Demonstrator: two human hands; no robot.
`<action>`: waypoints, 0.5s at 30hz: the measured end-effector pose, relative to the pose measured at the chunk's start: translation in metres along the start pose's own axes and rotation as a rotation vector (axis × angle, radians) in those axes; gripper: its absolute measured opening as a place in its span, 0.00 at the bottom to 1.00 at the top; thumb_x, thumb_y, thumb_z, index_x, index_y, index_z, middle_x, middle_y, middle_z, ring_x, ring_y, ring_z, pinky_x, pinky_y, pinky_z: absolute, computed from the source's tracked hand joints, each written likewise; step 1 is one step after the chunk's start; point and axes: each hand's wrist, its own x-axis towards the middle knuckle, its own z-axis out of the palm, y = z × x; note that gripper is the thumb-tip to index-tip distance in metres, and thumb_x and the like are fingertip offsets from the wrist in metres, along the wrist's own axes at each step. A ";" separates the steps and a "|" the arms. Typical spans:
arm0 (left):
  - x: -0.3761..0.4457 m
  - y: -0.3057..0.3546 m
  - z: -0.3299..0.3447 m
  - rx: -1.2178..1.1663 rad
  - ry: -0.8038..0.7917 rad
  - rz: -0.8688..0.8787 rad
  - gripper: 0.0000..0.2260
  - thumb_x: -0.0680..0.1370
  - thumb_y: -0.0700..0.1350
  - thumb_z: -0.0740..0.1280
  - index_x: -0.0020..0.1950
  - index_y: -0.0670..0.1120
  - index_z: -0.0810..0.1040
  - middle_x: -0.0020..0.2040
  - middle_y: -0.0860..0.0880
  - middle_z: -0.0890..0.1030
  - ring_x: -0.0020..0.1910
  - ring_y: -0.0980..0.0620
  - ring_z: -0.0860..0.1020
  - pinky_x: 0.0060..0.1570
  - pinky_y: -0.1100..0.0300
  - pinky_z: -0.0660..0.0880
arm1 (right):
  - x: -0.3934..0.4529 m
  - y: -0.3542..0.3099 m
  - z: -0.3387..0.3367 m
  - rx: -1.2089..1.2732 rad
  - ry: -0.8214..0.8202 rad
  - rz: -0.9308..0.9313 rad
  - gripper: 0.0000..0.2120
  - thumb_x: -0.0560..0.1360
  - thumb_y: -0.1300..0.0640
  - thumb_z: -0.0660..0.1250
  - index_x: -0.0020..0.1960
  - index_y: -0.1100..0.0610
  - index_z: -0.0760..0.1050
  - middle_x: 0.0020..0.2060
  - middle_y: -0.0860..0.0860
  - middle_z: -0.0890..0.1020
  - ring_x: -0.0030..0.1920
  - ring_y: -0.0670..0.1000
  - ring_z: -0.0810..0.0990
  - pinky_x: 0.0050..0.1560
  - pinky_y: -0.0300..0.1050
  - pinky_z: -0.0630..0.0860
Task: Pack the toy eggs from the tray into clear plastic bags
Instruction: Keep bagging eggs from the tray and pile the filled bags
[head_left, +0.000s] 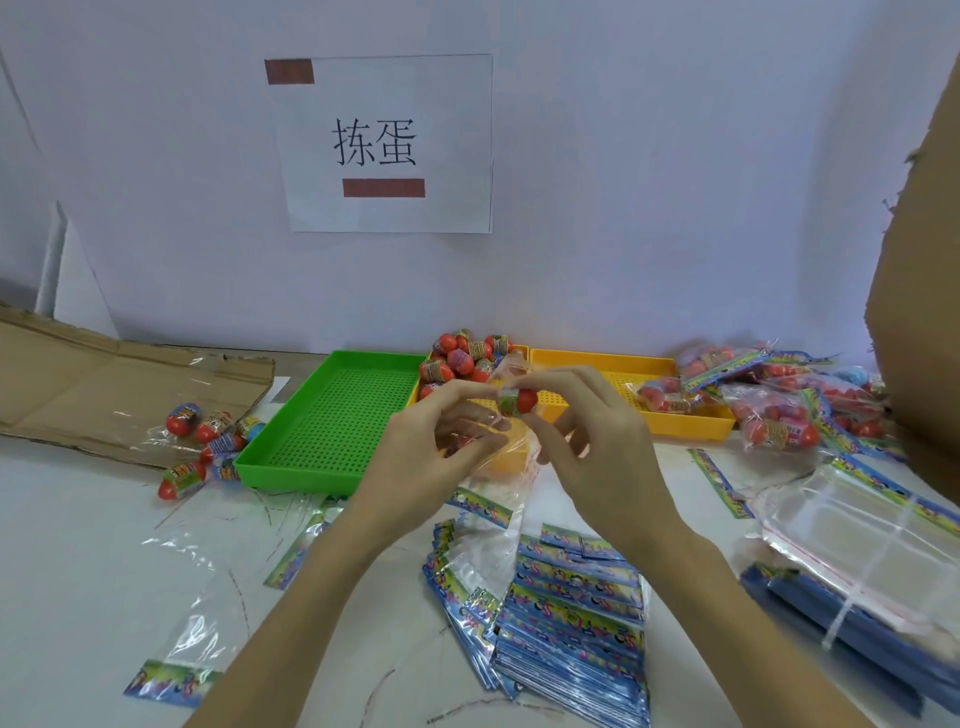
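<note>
My right hand (592, 441) pinches a red toy egg (519, 401) at the mouth of a clear plastic bag (493, 467), over the front of the yellow trays. My left hand (421, 457) grips that bag, which hangs down to its printed header near the table. A heap of toy eggs (467, 358) lies in the yellow tray (524, 353) behind my hands. The green tray (332, 415) to the left holds nothing.
Loose eggs (208, 441) lie left of the green tray, by flattened cardboard (104, 384). Filled bags (779, 405) pile up at the right, some in a second yellow tray (597, 364). Stacks of printed-header bags (571, 613) lie in front. A cardboard box (919, 312) stands at the right.
</note>
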 end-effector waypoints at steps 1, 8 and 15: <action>0.000 0.000 0.000 0.009 0.005 0.012 0.17 0.77 0.43 0.78 0.64 0.56 0.81 0.50 0.57 0.87 0.51 0.57 0.85 0.48 0.66 0.79 | 0.000 0.001 0.000 0.003 -0.022 0.002 0.13 0.80 0.62 0.70 0.64 0.55 0.80 0.57 0.49 0.79 0.33 0.45 0.80 0.39 0.29 0.72; -0.002 0.002 -0.002 -0.003 0.005 0.024 0.17 0.77 0.45 0.78 0.64 0.55 0.82 0.51 0.58 0.87 0.52 0.57 0.85 0.50 0.64 0.80 | -0.001 0.003 -0.001 0.089 -0.076 0.100 0.13 0.81 0.60 0.69 0.65 0.50 0.79 0.57 0.44 0.79 0.32 0.48 0.81 0.37 0.41 0.77; -0.001 0.004 -0.001 -0.089 -0.062 0.003 0.18 0.81 0.45 0.73 0.70 0.50 0.79 0.58 0.54 0.87 0.54 0.54 0.86 0.45 0.66 0.79 | 0.001 -0.003 -0.003 0.021 0.208 0.085 0.10 0.82 0.60 0.69 0.61 0.51 0.77 0.55 0.47 0.79 0.34 0.47 0.81 0.35 0.38 0.75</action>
